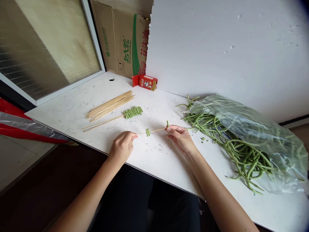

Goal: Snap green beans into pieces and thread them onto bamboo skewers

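Note:
My left hand [122, 145] pinches a thin wooden skewer [158, 130] that points right. Two short green bean pieces [147, 132] sit side by side on its middle. Between the fingers of my right hand [179, 137] is another short bean piece [167, 123], upright at the skewer's right end. Whether the tip has entered it is too small to tell. Behind my left hand lie skewers with rows of bean pieces [133, 112]. A bundle of bare skewers [109, 105] rests farther back.
Long green beans [246, 154] spill from a clear plastic bag [241, 112] at the right. A small red box [147, 82] stands at the back before a cardboard carton [123, 42]. Bean scraps [204, 139] lie right of my right hand. The white table's [166, 170] front edge runs diagonally.

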Action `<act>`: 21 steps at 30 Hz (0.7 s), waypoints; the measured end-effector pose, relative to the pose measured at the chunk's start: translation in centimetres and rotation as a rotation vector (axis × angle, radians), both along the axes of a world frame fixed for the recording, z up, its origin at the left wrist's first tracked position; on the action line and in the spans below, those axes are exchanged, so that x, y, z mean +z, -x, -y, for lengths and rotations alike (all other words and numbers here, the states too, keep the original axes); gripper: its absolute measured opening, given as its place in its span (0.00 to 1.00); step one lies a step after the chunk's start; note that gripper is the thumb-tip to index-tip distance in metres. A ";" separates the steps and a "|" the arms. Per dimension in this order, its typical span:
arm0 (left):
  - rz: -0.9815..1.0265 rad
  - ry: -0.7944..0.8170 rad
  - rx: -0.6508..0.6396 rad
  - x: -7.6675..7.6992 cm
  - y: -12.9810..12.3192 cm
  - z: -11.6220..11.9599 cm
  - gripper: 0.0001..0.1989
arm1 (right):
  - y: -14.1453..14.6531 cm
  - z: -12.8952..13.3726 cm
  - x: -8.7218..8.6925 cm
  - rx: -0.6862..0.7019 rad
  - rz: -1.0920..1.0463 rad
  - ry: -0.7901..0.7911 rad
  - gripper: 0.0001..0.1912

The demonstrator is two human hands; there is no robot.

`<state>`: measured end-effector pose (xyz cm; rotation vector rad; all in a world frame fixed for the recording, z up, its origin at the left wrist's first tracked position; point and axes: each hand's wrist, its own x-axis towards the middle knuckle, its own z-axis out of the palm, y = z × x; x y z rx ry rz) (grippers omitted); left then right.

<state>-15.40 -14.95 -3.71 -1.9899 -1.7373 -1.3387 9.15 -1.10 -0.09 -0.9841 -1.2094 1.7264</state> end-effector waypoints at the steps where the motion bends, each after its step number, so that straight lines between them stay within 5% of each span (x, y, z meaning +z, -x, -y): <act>1: 0.004 0.001 -0.001 0.0 0.0 0.0 0.15 | 0.0 0.0 0.0 0.003 0.001 0.002 0.13; 21: 0.015 0.003 -0.018 0.1 -0.1 -0.1 0.16 | 0.4 0.3 -0.1 0.007 0.016 -0.029 0.13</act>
